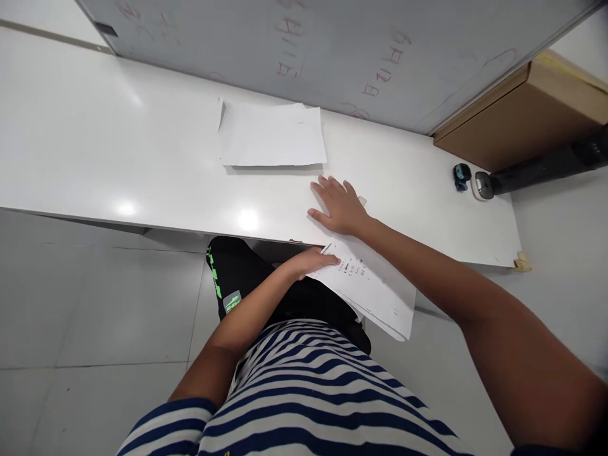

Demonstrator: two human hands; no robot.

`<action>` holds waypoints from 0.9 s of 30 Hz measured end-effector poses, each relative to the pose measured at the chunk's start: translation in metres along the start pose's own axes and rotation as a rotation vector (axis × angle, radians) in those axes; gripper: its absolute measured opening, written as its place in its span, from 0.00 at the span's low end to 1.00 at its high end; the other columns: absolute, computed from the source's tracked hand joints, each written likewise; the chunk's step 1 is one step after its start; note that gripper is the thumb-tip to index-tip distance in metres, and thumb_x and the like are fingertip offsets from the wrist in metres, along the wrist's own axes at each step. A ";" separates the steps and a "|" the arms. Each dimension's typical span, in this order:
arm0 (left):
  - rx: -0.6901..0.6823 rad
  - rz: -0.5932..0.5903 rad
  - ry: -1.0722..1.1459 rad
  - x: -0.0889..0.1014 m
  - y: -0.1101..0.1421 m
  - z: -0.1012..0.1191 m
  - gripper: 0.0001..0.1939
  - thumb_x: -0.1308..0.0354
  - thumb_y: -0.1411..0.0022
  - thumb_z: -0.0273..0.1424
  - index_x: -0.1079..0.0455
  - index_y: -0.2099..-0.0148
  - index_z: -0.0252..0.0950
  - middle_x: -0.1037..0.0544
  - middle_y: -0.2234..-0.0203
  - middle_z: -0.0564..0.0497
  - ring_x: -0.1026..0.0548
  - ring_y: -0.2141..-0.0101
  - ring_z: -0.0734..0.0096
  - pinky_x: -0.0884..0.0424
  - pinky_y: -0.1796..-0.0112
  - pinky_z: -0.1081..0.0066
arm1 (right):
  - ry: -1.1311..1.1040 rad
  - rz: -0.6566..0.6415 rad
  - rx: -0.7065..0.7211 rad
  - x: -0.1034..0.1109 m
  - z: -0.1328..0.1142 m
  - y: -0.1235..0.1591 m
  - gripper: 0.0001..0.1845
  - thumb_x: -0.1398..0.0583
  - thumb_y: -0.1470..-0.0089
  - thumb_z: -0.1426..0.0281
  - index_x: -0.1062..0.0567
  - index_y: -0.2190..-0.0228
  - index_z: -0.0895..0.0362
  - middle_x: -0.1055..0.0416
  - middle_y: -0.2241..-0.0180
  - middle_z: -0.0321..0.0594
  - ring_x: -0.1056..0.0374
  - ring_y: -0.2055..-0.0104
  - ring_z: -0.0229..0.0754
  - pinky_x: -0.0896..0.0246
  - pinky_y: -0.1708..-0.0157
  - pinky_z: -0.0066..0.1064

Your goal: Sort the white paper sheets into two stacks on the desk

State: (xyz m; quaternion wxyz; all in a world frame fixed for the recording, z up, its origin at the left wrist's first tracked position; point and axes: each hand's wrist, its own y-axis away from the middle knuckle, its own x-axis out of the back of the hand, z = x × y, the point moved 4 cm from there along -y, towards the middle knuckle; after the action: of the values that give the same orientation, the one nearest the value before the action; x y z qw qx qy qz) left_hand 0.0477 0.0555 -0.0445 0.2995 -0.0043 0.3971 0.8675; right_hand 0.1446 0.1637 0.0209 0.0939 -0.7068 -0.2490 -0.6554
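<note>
My left hand (311,263) grips the near corner of a stack of paper sheets (380,288), thumb on top. Small dark handwriting shows on the top sheet, and the stack hangs tilted over my lap, below the desk's front edge. My right hand (342,206) lies on the white desk with its fingers spread, and nothing shows in its grasp. Just behind the right wrist, a small beige object (363,201) peeks out, mostly hidden. Farther back lies a pile of white paper (273,134), with its left edge curled up.
A whiteboard (266,44) with faint red writing stands along the back of the white desk (95,139). At the right are a cardboard box (513,120), a black tube (536,168), a small dark-blue object (460,176) and a white rounded device (482,186).
</note>
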 end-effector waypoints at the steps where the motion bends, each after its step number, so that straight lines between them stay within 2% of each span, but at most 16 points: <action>1: 0.008 -0.019 -0.017 0.000 -0.001 -0.001 0.26 0.34 0.52 0.43 0.26 0.54 0.33 0.20 0.58 0.45 0.24 0.55 0.54 0.28 0.56 0.64 | 0.010 0.009 0.010 -0.001 0.000 0.000 0.40 0.58 0.40 0.44 0.56 0.35 0.51 0.60 0.31 0.42 0.64 0.30 0.57 0.68 0.35 0.57; 5: 0.037 -0.063 -0.018 -0.002 -0.003 -0.003 0.26 0.36 0.51 0.46 0.26 0.55 0.33 0.20 0.58 0.45 0.23 0.56 0.55 0.28 0.55 0.65 | 0.037 0.029 0.054 -0.002 -0.001 -0.001 0.40 0.61 0.40 0.44 0.62 0.34 0.50 0.61 0.31 0.41 0.62 0.31 0.56 0.73 0.36 0.59; 10: -0.007 -0.180 0.106 -0.008 0.000 0.002 0.18 0.37 0.47 0.39 0.25 0.57 0.34 0.20 0.59 0.47 0.23 0.57 0.58 0.28 0.54 0.66 | 0.074 0.036 0.063 0.000 -0.002 -0.001 0.42 0.63 0.40 0.44 0.67 0.34 0.52 0.62 0.31 0.45 0.62 0.31 0.55 0.73 0.36 0.60; 13: -0.008 -0.206 0.138 -0.009 0.002 0.006 0.16 0.37 0.47 0.37 0.25 0.57 0.34 0.19 0.59 0.47 0.23 0.57 0.59 0.27 0.54 0.65 | 0.074 0.035 0.069 0.000 -0.002 -0.002 0.44 0.63 0.41 0.42 0.69 0.34 0.53 0.63 0.31 0.46 0.62 0.31 0.56 0.73 0.36 0.60; 21: 0.026 -0.234 0.147 -0.009 0.011 0.016 0.14 0.38 0.44 0.37 0.25 0.58 0.34 0.19 0.59 0.47 0.22 0.58 0.60 0.28 0.52 0.63 | -0.001 0.042 0.053 -0.001 -0.003 -0.004 0.46 0.62 0.42 0.40 0.70 0.34 0.52 0.66 0.30 0.43 0.66 0.31 0.60 0.79 0.37 0.63; 27: -0.032 -0.170 0.063 -0.012 0.018 0.021 0.16 0.39 0.45 0.38 0.26 0.57 0.33 0.20 0.57 0.44 0.23 0.56 0.57 0.29 0.53 0.63 | -0.047 0.051 0.015 0.004 -0.007 -0.002 0.45 0.58 0.43 0.40 0.65 0.34 0.48 0.66 0.30 0.38 0.70 0.30 0.62 0.78 0.36 0.61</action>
State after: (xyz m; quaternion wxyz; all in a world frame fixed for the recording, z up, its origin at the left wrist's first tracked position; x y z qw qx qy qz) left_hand 0.0526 0.0548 -0.0151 0.3593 -0.0702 0.3905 0.8447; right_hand 0.1381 0.1629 0.0249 0.1099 -0.7274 -0.2382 -0.6341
